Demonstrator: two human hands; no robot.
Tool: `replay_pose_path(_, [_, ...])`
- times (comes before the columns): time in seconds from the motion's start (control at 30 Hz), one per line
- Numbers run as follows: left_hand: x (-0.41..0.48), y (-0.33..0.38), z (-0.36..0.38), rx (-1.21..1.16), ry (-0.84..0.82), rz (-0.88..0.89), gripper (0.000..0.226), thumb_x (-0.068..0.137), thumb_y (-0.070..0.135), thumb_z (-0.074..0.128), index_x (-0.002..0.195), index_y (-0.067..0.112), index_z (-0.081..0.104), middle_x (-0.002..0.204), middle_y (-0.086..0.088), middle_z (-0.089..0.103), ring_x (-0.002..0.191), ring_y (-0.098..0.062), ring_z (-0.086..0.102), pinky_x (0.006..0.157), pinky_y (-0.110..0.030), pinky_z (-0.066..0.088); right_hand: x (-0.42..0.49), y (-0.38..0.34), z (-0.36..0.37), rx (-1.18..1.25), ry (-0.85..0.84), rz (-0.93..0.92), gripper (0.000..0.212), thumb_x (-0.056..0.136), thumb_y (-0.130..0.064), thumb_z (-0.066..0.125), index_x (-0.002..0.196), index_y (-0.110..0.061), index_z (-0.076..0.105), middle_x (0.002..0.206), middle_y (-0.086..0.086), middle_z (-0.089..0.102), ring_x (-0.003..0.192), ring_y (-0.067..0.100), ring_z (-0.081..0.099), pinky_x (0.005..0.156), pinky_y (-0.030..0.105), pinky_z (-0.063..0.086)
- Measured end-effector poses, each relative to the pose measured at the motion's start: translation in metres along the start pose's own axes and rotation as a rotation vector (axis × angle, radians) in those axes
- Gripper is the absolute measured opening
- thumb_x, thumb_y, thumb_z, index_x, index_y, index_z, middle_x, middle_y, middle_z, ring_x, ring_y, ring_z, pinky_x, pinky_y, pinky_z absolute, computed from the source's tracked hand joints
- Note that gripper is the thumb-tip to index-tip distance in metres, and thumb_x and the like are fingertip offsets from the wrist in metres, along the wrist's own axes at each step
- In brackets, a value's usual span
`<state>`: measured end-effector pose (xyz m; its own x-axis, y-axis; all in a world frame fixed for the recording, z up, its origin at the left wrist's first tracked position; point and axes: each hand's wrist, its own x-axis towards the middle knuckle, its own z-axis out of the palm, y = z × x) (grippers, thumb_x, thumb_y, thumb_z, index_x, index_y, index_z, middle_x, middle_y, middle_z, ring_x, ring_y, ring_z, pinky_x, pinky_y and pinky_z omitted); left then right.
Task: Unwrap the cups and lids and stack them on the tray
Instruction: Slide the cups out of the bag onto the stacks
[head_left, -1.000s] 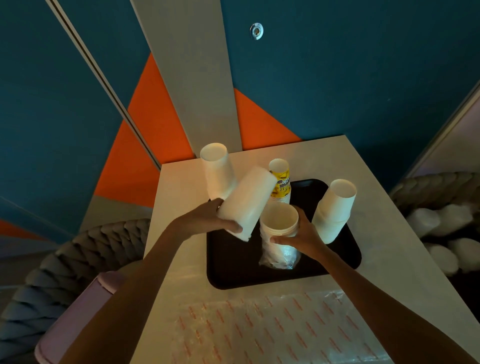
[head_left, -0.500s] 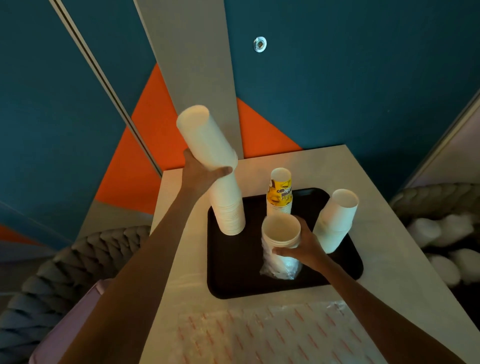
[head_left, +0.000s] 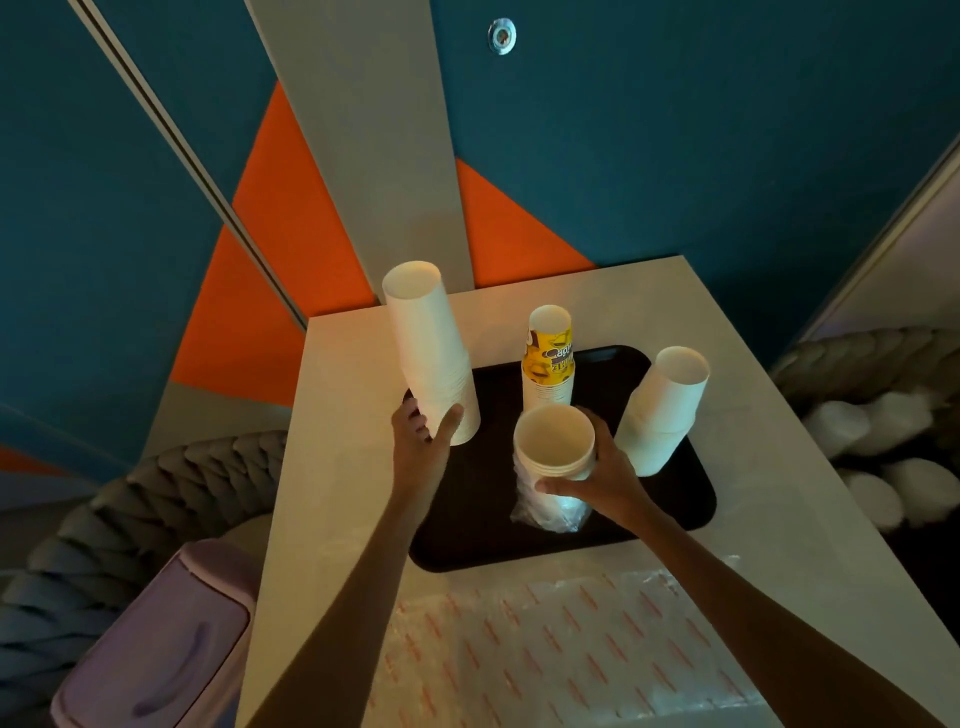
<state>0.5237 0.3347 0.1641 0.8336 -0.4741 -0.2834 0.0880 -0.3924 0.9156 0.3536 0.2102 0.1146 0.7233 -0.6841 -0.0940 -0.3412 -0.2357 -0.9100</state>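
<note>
A black tray (head_left: 675, 509) lies on a pale table (head_left: 343, 467). At its left rear stands a tall stack of white cups (head_left: 428, 348), and my left hand (head_left: 421, 441) grips its base with thumb and fingers round it. My right hand (head_left: 597, 475) holds a short stack of white cups (head_left: 553, 441) near its rim; clear plastic wrap (head_left: 545, 512) is bunched around the lower part. A yellow printed cup stack (head_left: 548, 358) stands at the tray's rear middle. Another white cup stack (head_left: 665, 410) stands on the right.
Flat clear wrapping with red marks (head_left: 561, 649) lies on the table's near part. A lilac bin with a swing lid (head_left: 156, 639) stands low at the left. Grey braided seats (head_left: 130, 499) flank the table, the right one holding wrapped white cups (head_left: 872, 431).
My left hand has set the white cups it carried onto the rear-left stack, making it taller, and has slid down to that stack's base. My right hand has stayed on the wrapped stack.
</note>
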Motion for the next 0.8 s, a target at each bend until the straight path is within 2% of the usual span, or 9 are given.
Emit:
replay_pose_path(0.1, [-0.023, -0.013, 0.018, -0.124, -0.078, -0.027, 0.053, 0.097, 0.038, 0.046, 0.142, 0.015, 0.031, 0.144, -0.007, 0.038, 0.127, -0.017, 0.041, 0.101, -0.032, 0.036, -0.007, -0.002, 0.003, 0.015, -0.010, 0.032, 0.115, 0.059, -0.016, 0.089, 0.147, -0.013, 0.014, 0.139, 0.003, 0.042, 0.123, 0.007, 0.036, 0.104, 0.031, 0.034])
replay_pose_path(0.2, [-0.036, -0.014, 0.038, -0.248, -0.167, -0.117, 0.049, 0.100, 0.040, 0.033, 0.144, 0.018, 0.028, 0.147, -0.004, 0.037, 0.135, -0.020, 0.036, 0.109, -0.039, 0.031, -0.013, -0.002, 0.004, 0.039, -0.005, 0.057, 0.116, 0.064, -0.019, 0.086, 0.149, -0.013, 0.007, 0.144, 0.006, 0.037, 0.130, 0.015, 0.034, 0.107, 0.033, 0.031])
replay_pose_path(0.3, [-0.051, -0.010, 0.056, -0.321, -0.241, -0.182, 0.056, 0.099, 0.048, 0.023, 0.147, 0.021, 0.025, 0.152, -0.002, 0.031, 0.139, -0.018, 0.030, 0.109, -0.036, 0.024, -0.027, -0.008, 0.004, 0.269, 0.079, 0.113, 0.107, 0.067, -0.058, 0.071, 0.148, -0.023, 0.011, 0.148, 0.005, 0.032, 0.134, 0.018, 0.033, 0.109, 0.037, 0.033])
replay_pose_path(0.4, [-0.059, -0.004, 0.069, -0.380, -0.301, -0.240, 0.060, 0.099, 0.050, 0.013, 0.150, 0.020, 0.021, 0.153, 0.000, 0.030, 0.137, -0.015, 0.031, 0.098, -0.027, 0.025, -0.032, -0.012, 0.006, 0.541, 0.260, 0.149, 0.111, 0.061, -0.088, 0.046, 0.148, -0.024, 0.020, 0.143, 0.000, 0.034, 0.130, 0.010, 0.035, 0.093, 0.013, 0.040])
replay_pose_path(0.47, [-0.059, -0.003, 0.077, -0.410, -0.318, -0.251, 0.060, 0.099, 0.050, 0.011, 0.150, 0.019, 0.022, 0.148, -0.002, 0.038, 0.124, -0.011, 0.041, 0.094, -0.024, 0.032, -0.029, -0.012, 0.007, 0.639, 0.311, 0.171, 0.075, 0.089, -0.066, 0.035, 0.147, -0.019, 0.023, 0.143, 0.004, 0.037, 0.126, 0.010, 0.041, 0.078, 0.004, 0.043])
replay_pose_path(0.53, [-0.055, -0.008, 0.083, -0.402, -0.311, -0.224, 0.063, 0.098, 0.052, 0.008, 0.147, 0.018, 0.031, 0.140, -0.007, 0.048, 0.109, -0.010, 0.052, 0.083, -0.021, 0.045, -0.026, -0.011, 0.011, 0.752, 0.286, 0.207, 0.048, 0.101, -0.040, 0.023, 0.144, -0.019, 0.027, 0.139, 0.008, 0.044, 0.116, 0.010, 0.050, 0.076, 0.009, 0.047])
replay_pose_path(0.63, [-0.052, -0.011, 0.089, -0.437, -0.285, -0.216, 0.068, 0.098, 0.053, 0.004, 0.139, 0.014, 0.042, 0.120, -0.010, 0.059, 0.091, -0.010, 0.061, 0.059, -0.017, 0.052, -0.021, -0.009, 0.018, 0.794, 0.263, 0.239, 0.054, 0.094, -0.056, 0.024, 0.136, -0.025, 0.035, 0.119, 0.000, 0.055, 0.121, 0.024, 0.052, 0.083, 0.026, 0.047])
replay_pose_path(0.7, [-0.051, -0.015, 0.093, -0.464, -0.276, -0.235, 0.069, 0.097, 0.052, 0.003, 0.138, 0.014, 0.044, 0.118, -0.012, 0.059, 0.092, -0.012, 0.062, 0.058, -0.017, 0.052, -0.019, -0.011, 0.022, 0.761, 0.226, 0.206, 0.082, 0.070, -0.084, 0.039, 0.127, -0.025, 0.046, 0.111, 0.000, 0.062, 0.110, 0.018, 0.061, 0.076, 0.025, 0.052])
replay_pose_path(0.8, [-0.056, -0.014, 0.096, -0.494, -0.218, -0.249, 0.069, 0.098, 0.052, 0.001, 0.135, 0.015, 0.045, 0.119, -0.013, 0.059, 0.098, -0.017, 0.062, 0.059, -0.017, 0.053, -0.017, -0.008, 0.026, 0.782, 0.195, 0.188, 0.096, 0.043, -0.095, 0.051, 0.112, -0.028, 0.053, 0.096, -0.008, 0.069, 0.091, 0.004, 0.067, 0.067, 0.018, 0.053])
